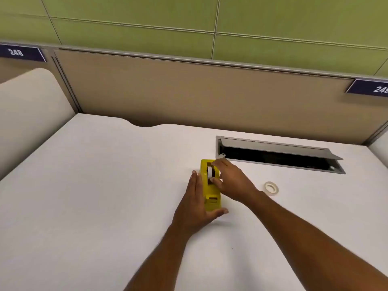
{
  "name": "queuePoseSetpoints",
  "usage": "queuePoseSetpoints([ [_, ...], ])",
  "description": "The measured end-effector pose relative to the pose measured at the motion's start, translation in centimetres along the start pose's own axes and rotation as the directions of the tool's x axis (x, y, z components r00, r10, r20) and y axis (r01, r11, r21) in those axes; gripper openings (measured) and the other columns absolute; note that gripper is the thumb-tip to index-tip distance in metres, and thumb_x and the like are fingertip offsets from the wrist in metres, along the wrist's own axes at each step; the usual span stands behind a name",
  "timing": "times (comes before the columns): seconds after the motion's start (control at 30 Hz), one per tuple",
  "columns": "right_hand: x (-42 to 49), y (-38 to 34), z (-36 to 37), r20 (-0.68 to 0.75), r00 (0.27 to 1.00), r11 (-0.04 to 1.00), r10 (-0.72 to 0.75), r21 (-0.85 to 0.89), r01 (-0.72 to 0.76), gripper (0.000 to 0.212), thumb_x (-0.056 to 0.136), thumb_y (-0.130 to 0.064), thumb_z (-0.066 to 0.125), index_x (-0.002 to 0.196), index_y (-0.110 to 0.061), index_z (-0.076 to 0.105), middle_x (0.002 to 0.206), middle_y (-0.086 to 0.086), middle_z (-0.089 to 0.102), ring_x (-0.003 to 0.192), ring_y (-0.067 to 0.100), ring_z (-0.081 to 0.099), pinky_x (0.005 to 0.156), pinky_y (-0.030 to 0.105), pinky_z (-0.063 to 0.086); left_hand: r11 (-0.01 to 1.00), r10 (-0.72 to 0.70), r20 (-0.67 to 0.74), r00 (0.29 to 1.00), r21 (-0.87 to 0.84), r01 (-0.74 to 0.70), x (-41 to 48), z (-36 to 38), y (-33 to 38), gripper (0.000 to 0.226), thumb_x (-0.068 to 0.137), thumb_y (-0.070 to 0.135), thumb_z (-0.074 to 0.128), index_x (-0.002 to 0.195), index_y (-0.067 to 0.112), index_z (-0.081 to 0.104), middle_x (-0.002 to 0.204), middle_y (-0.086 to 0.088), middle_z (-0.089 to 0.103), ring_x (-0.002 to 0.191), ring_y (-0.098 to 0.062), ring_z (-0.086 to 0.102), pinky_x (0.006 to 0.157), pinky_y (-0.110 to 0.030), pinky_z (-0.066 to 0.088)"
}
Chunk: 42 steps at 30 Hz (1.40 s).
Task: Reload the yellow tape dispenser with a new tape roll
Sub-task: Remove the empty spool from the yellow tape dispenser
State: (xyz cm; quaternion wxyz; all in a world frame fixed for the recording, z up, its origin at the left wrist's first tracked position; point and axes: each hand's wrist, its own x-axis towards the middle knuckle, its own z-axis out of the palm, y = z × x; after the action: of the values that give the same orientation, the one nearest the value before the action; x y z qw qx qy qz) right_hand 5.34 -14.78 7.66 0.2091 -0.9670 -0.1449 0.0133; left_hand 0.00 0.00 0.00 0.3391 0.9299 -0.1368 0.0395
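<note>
A yellow tape dispenser (211,193) stands on the white desk (105,185), its cutter end toward me. My left hand (196,203) clasps its left side, thumb wrapped around the near end. A white tape roll (209,172) sits upright in the dispenser's slot. My right hand (232,181) pinches that roll between thumb and fingers from the right. A second tape roll (271,187) lies flat on the desk to the right of my right wrist.
An open cable hatch (277,158) with a raised grey lid is sunk into the desk behind the dispenser. A tan partition (189,91) closes the far edge. A small white piece (222,155) lies at the hatch's left corner.
</note>
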Motion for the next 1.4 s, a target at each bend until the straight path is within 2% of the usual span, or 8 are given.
queuePoseSetpoints([
  [0.07, 0.5, 0.2, 0.0, 0.008, 1.000, 1.000, 0.001, -0.025, -0.001, 0.054, 0.089, -0.034, 0.059, 0.136, -0.017, 0.040, 0.143, 0.005, 0.043, 0.112, 0.026, 0.055, 0.091, 0.035, 0.045, 0.998, -0.043, 0.004, 0.999, -0.052, 0.043, -0.2, 0.5, -0.3, 0.116, 0.061, 0.094, 0.041, 0.138, 0.041, -0.029, 0.154, 0.015, -0.022, 0.144, -0.004, -0.007, 0.112, -0.023, 0.014],
  [0.2, 1.3, 1.0, 0.5, 0.072, 0.997, 0.998, 0.027, -0.066, -0.022, 0.055, 0.088, -0.036, 0.059, 0.137, -0.020, 0.040, 0.144, 0.004, 0.044, 0.124, 0.027, 0.048, 0.098, 0.038, 0.041, 0.997, -0.076, 0.007, 0.997, -0.006, 0.076, -0.6, 1.6, -1.3, 0.118, 0.062, 0.095, 0.037, 0.146, 0.036, -0.021, 0.162, 0.010, -0.008, 0.147, -0.007, 0.001, 0.112, -0.024, 0.016],
  [0.37, 2.1, 1.5, 1.0, 0.070, 0.998, 0.997, -0.001, -0.075, 0.006, 0.055, 0.085, -0.039, 0.063, 0.133, -0.021, 0.044, 0.137, 0.005, 0.053, 0.116, 0.027, 0.054, 0.092, 0.037, 0.044, 0.999, -0.045, -0.036, 0.998, 0.006, 0.045, -0.4, 1.8, -1.4, 0.112, 0.068, 0.091, 0.036, 0.150, 0.029, -0.009, 0.159, 0.012, -0.003, 0.147, -0.008, 0.010, 0.114, -0.022, 0.015],
  [0.63, 3.0, 1.7, 1.4, 0.033, 0.998, 0.992, -0.046, -0.114, 0.049, 0.043, 0.087, -0.037, 0.059, 0.126, -0.019, 0.051, 0.125, 0.007, 0.062, 0.105, 0.028, 0.060, 0.084, 0.038, 0.049, 1.000, -0.022, -0.029, 0.999, 0.016, 0.022, -0.3, 1.7, -1.3, 0.093, 0.082, 0.076, 0.036, 0.152, 0.024, 0.004, 0.161, 0.004, 0.015, 0.146, -0.014, 0.022, 0.117, -0.032, 0.025],
  [1.03, 2.8, 1.7, 1.3, -0.015, 0.998, 0.994, -0.061, -0.086, 0.060, 0.043, 0.087, -0.037, 0.060, 0.125, -0.017, 0.053, 0.124, 0.008, 0.062, 0.105, 0.027, 0.059, 0.084, 0.036, 0.048, 0.999, -0.031, -0.042, 0.999, 0.010, 0.032, -0.4, 1.7, -1.3, 0.092, 0.081, 0.077, 0.035, 0.151, 0.027, 0.003, 0.160, 0.004, 0.019, 0.144, -0.015, 0.026, 0.116, -0.031, 0.027],
  [1.4, 2.7, 1.4, 1.1, 0.021, 0.998, 0.998, -0.060, -0.024, 0.061, 0.039, 0.089, -0.030, 0.060, 0.123, -0.012, 0.053, 0.122, 0.011, 0.061, 0.104, 0.027, 0.058, 0.083, 0.032, 0.046, 0.999, -0.044, -0.029, 0.999, 0.012, 0.044, -0.4, 1.9, -1.3, 0.093, 0.081, 0.078, 0.033, 0.152, 0.026, 0.003, 0.160, 0.005, 0.018, 0.144, -0.015, 0.026, 0.116, -0.034, 0.029],
])
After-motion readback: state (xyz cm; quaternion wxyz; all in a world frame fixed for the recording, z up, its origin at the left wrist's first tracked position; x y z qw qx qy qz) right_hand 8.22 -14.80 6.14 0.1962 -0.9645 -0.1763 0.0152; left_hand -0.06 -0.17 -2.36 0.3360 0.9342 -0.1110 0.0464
